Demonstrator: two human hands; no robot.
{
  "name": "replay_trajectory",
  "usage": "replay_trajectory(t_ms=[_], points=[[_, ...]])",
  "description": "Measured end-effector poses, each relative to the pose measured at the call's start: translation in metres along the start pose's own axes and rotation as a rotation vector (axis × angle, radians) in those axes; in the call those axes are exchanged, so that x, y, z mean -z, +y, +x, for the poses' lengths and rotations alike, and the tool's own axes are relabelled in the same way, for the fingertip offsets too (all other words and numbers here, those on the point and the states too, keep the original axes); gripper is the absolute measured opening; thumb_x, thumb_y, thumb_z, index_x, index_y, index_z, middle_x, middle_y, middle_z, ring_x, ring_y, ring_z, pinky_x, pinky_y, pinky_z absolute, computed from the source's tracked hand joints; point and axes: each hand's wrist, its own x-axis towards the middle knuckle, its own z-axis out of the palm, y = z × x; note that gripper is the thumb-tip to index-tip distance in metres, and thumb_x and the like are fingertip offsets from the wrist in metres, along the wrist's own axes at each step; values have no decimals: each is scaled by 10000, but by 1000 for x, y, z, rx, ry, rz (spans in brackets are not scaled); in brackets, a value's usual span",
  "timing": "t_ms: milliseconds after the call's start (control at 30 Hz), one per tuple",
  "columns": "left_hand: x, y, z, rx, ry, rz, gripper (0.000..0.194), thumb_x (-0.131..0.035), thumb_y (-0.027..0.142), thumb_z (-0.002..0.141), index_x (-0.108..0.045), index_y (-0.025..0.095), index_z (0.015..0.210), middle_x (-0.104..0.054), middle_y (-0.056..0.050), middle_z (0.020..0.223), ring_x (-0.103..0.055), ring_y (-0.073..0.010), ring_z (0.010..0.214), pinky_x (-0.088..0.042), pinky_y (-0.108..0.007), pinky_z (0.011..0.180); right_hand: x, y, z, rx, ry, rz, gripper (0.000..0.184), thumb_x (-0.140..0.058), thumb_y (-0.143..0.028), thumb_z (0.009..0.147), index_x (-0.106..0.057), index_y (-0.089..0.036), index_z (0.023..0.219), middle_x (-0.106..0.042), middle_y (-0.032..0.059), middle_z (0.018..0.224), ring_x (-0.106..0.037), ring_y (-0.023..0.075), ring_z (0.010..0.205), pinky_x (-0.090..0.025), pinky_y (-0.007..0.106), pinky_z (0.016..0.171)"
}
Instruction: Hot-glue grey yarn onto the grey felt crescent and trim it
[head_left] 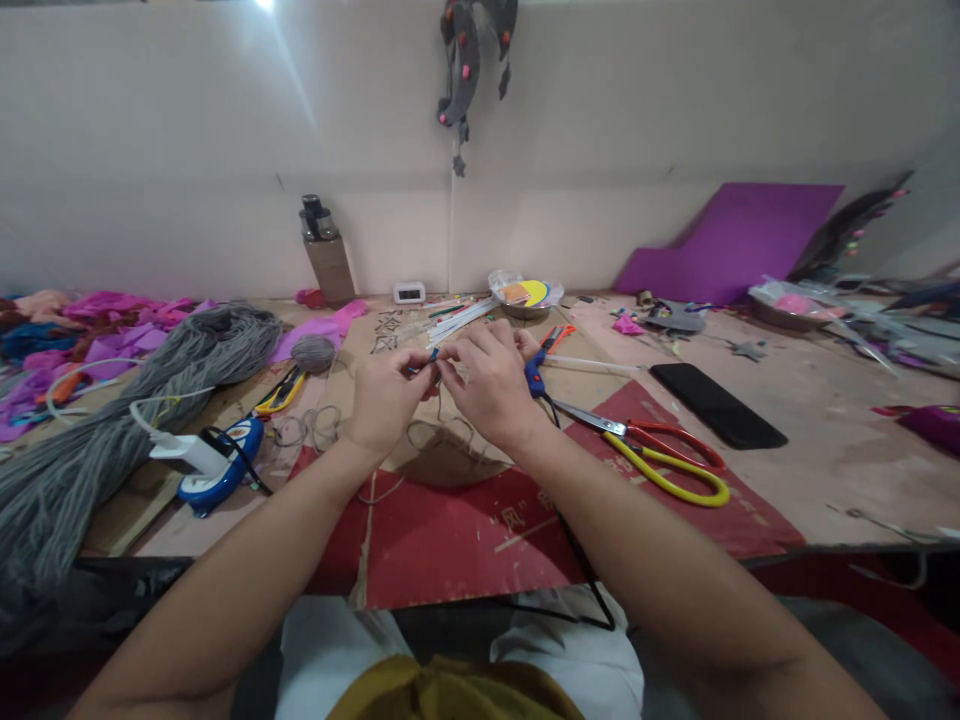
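My left hand [386,395] and my right hand [491,390] meet over the cardboard, fingertips pinched together around a small dark blue piece [433,354]. Fingers cover most of it, so its kind cannot be made out. A thin grey yarn strand [441,408] hangs beneath the fingertips and loops on the cardboard. Just right of my right hand lies a blue glue gun [534,375], partly hidden by it. Scissors [637,440] with red and yellow handles lie open beside my right forearm. A small grey yarn ball [313,353] sits beyond my left hand.
A large grey yarn hank [180,370] and a blue power strip [221,465] with a white plug lie left. A black phone [716,405] rests right. Behind stand a bowl [529,308], a white digital clock [409,293] and a purple sheet [739,240]. A yellow cutter [281,393] lies left.
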Motion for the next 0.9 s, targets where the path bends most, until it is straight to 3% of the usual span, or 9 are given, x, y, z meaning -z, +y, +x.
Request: replay_trajectory(t_ms=[200,300,567,767,900], points=[[2,-7,-1,-279,71,256,123,-650,216,828,-770,198,848,-754,-40,763,-676,-153,680,-512,-265,708,-1,-7,0,-62,8,-34,123,-571,-217,900,-624,-209,789,-676,44,869,-503,244,913,-234,415,808],[1,-6,-2,-328,81,273,122,-654,208,828,-772,204,859,-766,-52,823,-686,-169,756,-508,-278,752,-2,-9,0,-127,22,-6,73,-598,-201,844,-611,-210,773,-666,40,841,-513,238,899,-245,405,799],[0,4,-2,-57,24,54,119,-658,239,803,-757,173,796,-693,2,605,-612,-115,524,-453,-221,521,-1,-10,2,-252,-40,113,56,-578,-218,816,-596,-208,764,-652,37,830,-526,229,893,-270,385,795],[0,-1,5,131,14,-216,116,-722,258,749,-718,144,766,-701,-12,630,-647,-119,536,-521,-217,538,-1,-10,3,-307,-10,181,46,-573,-191,778,-556,-210,739,-624,33,811,-528,227,878,-295,391,810],[1,-14,15,293,-16,-465,186,-746,267,731,-697,125,841,-709,-36,641,-679,-151,553,-583,-273,571,-1,-2,6,-389,47,373,72,-511,-172,775,-479,-221,732,-562,25,794,-505,198,817,-355,356,768]])
